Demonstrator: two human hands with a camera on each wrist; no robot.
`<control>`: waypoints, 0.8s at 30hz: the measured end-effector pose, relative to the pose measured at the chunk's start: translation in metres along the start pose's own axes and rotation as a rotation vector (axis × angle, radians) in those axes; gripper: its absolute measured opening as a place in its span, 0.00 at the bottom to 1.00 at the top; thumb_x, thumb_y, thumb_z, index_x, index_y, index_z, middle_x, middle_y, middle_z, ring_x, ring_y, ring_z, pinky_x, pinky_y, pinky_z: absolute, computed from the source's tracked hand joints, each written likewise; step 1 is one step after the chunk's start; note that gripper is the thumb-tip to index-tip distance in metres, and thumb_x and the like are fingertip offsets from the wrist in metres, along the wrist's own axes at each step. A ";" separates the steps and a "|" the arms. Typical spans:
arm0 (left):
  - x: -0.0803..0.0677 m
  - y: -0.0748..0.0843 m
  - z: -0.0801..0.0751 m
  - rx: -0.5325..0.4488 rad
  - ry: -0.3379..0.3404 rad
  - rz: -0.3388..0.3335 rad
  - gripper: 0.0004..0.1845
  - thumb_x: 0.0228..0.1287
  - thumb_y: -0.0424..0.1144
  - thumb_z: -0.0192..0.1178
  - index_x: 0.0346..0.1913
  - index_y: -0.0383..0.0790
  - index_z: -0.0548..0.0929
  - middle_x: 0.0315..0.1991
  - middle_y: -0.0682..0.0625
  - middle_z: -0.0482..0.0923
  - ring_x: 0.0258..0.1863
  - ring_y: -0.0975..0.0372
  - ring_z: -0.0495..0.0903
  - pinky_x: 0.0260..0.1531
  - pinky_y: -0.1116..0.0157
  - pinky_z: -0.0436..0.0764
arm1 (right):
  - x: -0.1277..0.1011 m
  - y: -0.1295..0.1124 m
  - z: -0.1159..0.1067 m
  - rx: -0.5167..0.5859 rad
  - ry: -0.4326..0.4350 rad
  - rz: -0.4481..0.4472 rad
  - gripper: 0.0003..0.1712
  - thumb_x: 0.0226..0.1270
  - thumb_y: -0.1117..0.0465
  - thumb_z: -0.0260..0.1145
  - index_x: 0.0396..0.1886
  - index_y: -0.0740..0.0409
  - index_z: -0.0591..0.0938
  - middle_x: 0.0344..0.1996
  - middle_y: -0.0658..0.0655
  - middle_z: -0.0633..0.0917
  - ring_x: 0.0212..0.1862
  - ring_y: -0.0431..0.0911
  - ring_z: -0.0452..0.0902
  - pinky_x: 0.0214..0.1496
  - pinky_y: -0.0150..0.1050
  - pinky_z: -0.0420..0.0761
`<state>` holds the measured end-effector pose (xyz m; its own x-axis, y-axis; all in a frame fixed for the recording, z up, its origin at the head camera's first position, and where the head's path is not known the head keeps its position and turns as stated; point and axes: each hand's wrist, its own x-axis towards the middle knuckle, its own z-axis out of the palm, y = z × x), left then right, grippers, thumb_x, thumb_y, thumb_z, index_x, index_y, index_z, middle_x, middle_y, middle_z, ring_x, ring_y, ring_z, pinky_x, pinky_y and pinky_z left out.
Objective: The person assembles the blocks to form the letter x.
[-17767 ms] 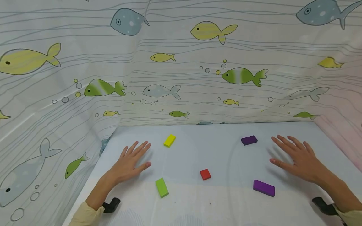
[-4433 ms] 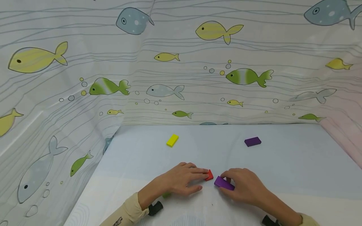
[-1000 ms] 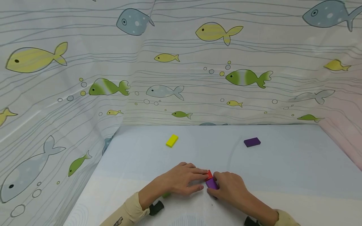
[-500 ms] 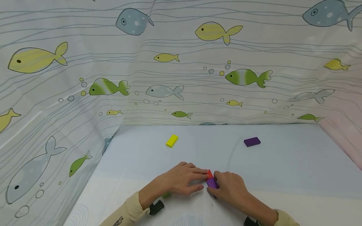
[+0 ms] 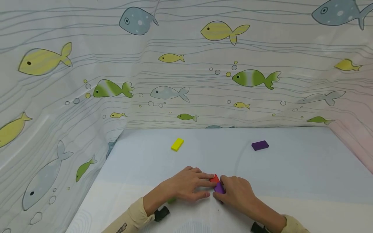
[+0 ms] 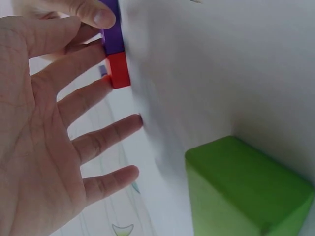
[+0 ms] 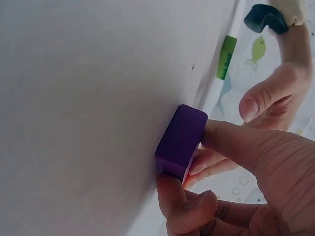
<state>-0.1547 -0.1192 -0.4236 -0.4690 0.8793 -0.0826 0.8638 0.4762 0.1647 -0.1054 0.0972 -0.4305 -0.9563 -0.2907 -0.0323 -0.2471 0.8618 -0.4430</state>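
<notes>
In the head view a small red block (image 5: 215, 178) lies end to end with a purple block (image 5: 219, 188) at the middle front of the table. My right hand (image 5: 239, 192) pinches the purple block between thumb and fingers, which the right wrist view shows close up over the block's end (image 7: 181, 136). My left hand (image 5: 187, 184) is spread flat, with extended fingertips touching the red block and the spot where the two blocks meet. Mostly hidden under the left wrist is a green block (image 5: 171, 200), seen large in the left wrist view (image 6: 246, 182).
A yellow block (image 5: 177, 144) lies at the back left of the white table (image 5: 291, 171), and a dark purple block (image 5: 260, 145) at the back right. A curtain (image 5: 180, 74) printed with fish hangs behind and at the sides.
Since the oldest frame, both hands came to the middle and the right hand brought the purple block against the red one. In the last second, a left finger shifted onto their joint.
</notes>
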 end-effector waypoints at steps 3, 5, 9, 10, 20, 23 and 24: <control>0.001 0.001 0.000 0.008 -0.005 -0.007 0.26 0.75 0.60 0.43 0.71 0.61 0.71 0.71 0.59 0.65 0.59 0.59 0.73 0.57 0.53 0.71 | -0.001 0.000 0.000 -0.006 -0.004 0.004 0.21 0.52 0.47 0.77 0.24 0.51 0.73 0.14 0.45 0.68 0.18 0.39 0.61 0.21 0.33 0.57; 0.002 0.003 0.000 0.013 -0.011 -0.017 0.26 0.75 0.60 0.42 0.71 0.62 0.71 0.71 0.60 0.65 0.59 0.59 0.73 0.57 0.53 0.71 | -0.001 0.000 0.000 -0.006 -0.003 0.005 0.21 0.52 0.47 0.77 0.24 0.51 0.73 0.14 0.45 0.68 0.18 0.39 0.61 0.21 0.33 0.57; 0.003 0.004 0.000 0.035 -0.019 -0.037 0.26 0.75 0.61 0.41 0.70 0.63 0.71 0.71 0.61 0.64 0.59 0.59 0.73 0.56 0.54 0.71 | -0.002 0.000 0.000 -0.004 0.005 0.001 0.22 0.52 0.47 0.77 0.23 0.51 0.72 0.13 0.46 0.68 0.17 0.39 0.61 0.21 0.33 0.56; 0.003 0.005 0.000 0.040 -0.018 -0.040 0.26 0.74 0.61 0.41 0.70 0.63 0.71 0.71 0.61 0.64 0.59 0.59 0.74 0.56 0.55 0.72 | -0.002 0.000 -0.001 -0.003 0.004 0.000 0.22 0.52 0.47 0.77 0.23 0.51 0.72 0.13 0.46 0.68 0.17 0.39 0.61 0.21 0.33 0.56; 0.003 0.007 -0.006 0.029 -0.025 -0.058 0.26 0.74 0.62 0.41 0.69 0.64 0.72 0.71 0.62 0.65 0.58 0.59 0.74 0.55 0.55 0.72 | -0.001 0.001 -0.005 0.018 0.007 -0.012 0.22 0.52 0.46 0.77 0.22 0.50 0.72 0.13 0.45 0.67 0.17 0.38 0.59 0.20 0.32 0.55; 0.003 0.007 -0.009 0.023 -0.027 -0.061 0.26 0.74 0.62 0.41 0.69 0.64 0.73 0.71 0.62 0.65 0.57 0.60 0.74 0.55 0.54 0.72 | 0.000 0.003 -0.005 0.026 0.016 -0.024 0.22 0.52 0.44 0.76 0.21 0.49 0.73 0.12 0.43 0.67 0.16 0.37 0.59 0.19 0.32 0.56; 0.003 0.008 -0.009 0.022 -0.028 -0.062 0.26 0.74 0.62 0.41 0.69 0.64 0.73 0.71 0.62 0.65 0.57 0.60 0.74 0.55 0.54 0.72 | 0.000 0.004 -0.006 0.025 0.019 -0.027 0.22 0.52 0.44 0.76 0.22 0.49 0.74 0.12 0.42 0.67 0.16 0.36 0.60 0.19 0.32 0.57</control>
<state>-0.1513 -0.1129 -0.4135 -0.5170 0.8477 -0.1192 0.8371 0.5297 0.1368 -0.1072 0.1028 -0.4271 -0.9520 -0.3060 -0.0031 -0.2694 0.8430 -0.4655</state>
